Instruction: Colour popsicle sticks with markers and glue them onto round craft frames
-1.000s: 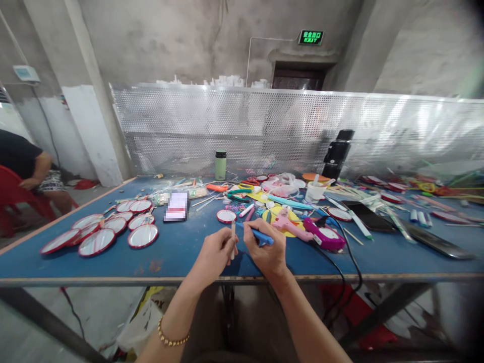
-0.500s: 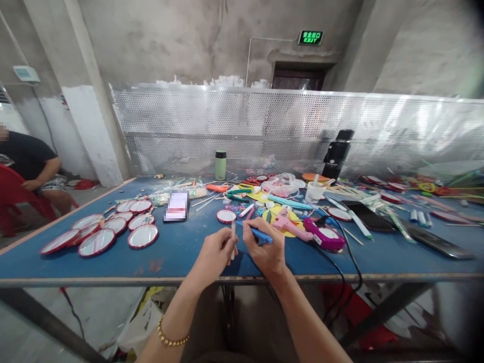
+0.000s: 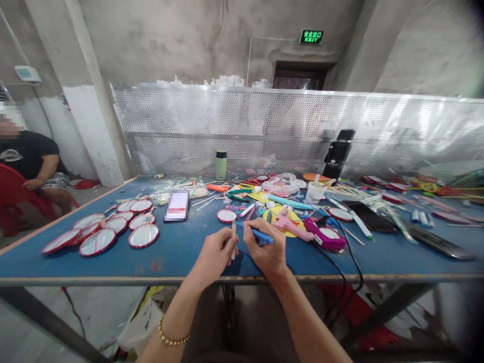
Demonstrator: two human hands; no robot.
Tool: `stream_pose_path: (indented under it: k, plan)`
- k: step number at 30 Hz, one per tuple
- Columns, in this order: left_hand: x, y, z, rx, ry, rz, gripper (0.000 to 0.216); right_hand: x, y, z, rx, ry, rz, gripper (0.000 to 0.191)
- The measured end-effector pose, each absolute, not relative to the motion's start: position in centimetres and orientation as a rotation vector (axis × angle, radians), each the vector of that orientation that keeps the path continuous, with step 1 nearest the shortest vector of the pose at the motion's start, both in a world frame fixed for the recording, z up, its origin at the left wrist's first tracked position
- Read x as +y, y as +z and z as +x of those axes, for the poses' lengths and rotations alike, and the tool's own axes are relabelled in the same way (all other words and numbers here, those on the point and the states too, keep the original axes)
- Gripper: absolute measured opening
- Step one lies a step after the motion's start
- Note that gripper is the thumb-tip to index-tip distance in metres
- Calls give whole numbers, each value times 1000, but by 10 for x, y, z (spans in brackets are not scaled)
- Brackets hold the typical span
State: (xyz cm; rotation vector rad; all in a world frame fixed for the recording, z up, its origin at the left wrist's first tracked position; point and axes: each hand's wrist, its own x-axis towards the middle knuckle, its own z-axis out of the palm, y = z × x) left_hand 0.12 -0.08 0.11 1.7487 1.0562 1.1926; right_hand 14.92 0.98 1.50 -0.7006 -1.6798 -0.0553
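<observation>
My left hand (image 3: 217,249) pinches a small flat wooden stick (image 3: 233,234), held upright above the near part of the blue table. In my right hand (image 3: 266,249) is a blue marker pen (image 3: 260,234), gripped as for writing, its tip end pointing left at the upper part of the stick. Whether the tip touches the stick I cannot tell. Just beyond my hands lies a small round red-rimmed mirror (image 3: 227,216). A pink hot glue gun (image 3: 291,224) and a purple device with a pale face (image 3: 325,235) lie right of my right hand.
Several red-rimmed round mirrors (image 3: 98,242) lie at the left, near a lit phone (image 3: 177,206). Behind are a green bottle (image 3: 221,165), a white cup (image 3: 315,192) and a black flask (image 3: 338,154). Black cables (image 3: 353,257) hang over the front edge. A person (image 3: 34,161) sits at far left.
My hands keep the same hold on the stick and the marker, with hardly any movement. At far left, more of the seated person's head has come into view.
</observation>
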Motion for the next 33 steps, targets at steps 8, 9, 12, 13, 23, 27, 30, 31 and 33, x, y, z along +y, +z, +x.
stream_pose_path:
  k: [8, 9, 12, 13, 23, 27, 30, 31, 33]
  plan:
    - [0, 0, 1, 1048, 1197, 1753, 25, 10, 15, 149, -1693, -49, -691, 13]
    - [0, 0, 1, 1050, 1197, 1753, 26, 10, 15, 149, -1692, -53, -687, 12]
    - [0, 0, 1, 1054, 1195, 1757, 26, 10, 15, 149, -1693, -60, -668, 12]
    - [0, 0, 1, 1054, 1194, 1758, 26, 9, 15, 149, -1695, -60, -665, 12]
    - [-2, 0, 0, 1044, 1188, 1759, 25, 9, 13, 150, -1707, -37, -655, 11]
    - [-2, 0, 1, 1049, 1192, 1760, 25, 10, 13, 150, -1712, -37, -653, 11]
    - [-2, 1, 2, 1054, 1195, 1758, 25, 10, 13, 150, -1710, -54, -651, 11]
    - [-2, 1, 2, 1056, 1195, 1758, 24, 10, 13, 150, -1712, -52, -646, 11]
    - [-2, 1, 2, 1060, 1196, 1760, 24, 10, 13, 150, -1712, -47, -637, 11]
